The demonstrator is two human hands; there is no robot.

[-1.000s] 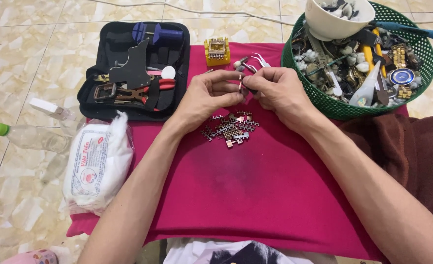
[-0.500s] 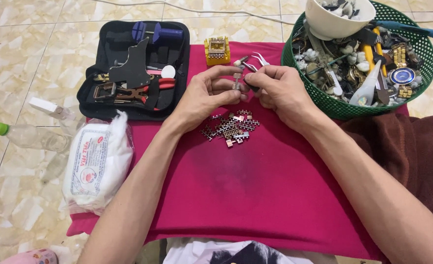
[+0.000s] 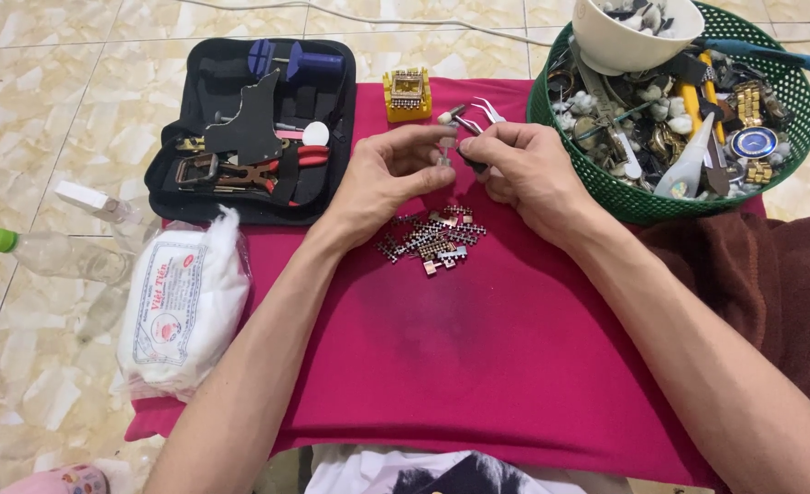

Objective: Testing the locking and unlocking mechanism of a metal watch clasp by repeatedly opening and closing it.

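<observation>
While a heap of loose metal links (image 3: 432, 240) lies on the red cloth (image 3: 478, 357) just below, the left hand (image 3: 382, 178) pinches a small metal piece (image 3: 443, 152) and the right hand (image 3: 526, 174) grips a dark slim tool (image 3: 469, 157) against it; by the look of it, most links remain unhandled.

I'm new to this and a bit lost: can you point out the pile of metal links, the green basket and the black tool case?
pile of metal links (image 3: 432, 240): head view, middle of the heap.
green basket (image 3: 643, 207): head view, near rim.
black tool case (image 3: 240, 212): head view, front edge.
</observation>
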